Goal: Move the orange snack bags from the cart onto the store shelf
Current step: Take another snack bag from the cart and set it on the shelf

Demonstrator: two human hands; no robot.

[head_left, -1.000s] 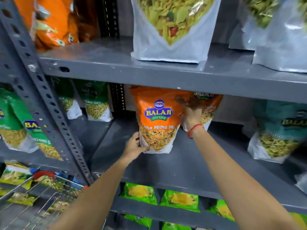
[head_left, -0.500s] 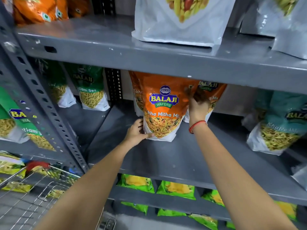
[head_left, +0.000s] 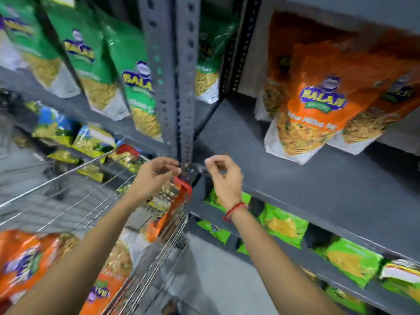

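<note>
Orange snack bags [head_left: 318,105] stand upright on the grey shelf [head_left: 306,178] at the upper right, one in front and others behind it. More orange snack bags [head_left: 25,260] lie in the wire cart [head_left: 145,264] at the lower left. My left hand [head_left: 156,176] hovers over the cart's far corner, fingers loosely curled, holding nothing. My right hand [head_left: 225,176] hangs in front of the shelf edge, also empty with fingers curled and apart. Both hands are well below and left of the shelved orange bags.
A perforated grey upright post [head_left: 172,83] stands just behind my hands. Green snack bags [head_left: 95,64] fill the shelf to the left. Lime green packets [head_left: 284,226] lie on the lower shelf at right. The cart's red corner cap [head_left: 184,185] is under my left hand.
Both hands have let go of the front orange bag, which stays standing on the shelf. They have dropped down and left toward the cart, and the view has swung down-left.
</note>
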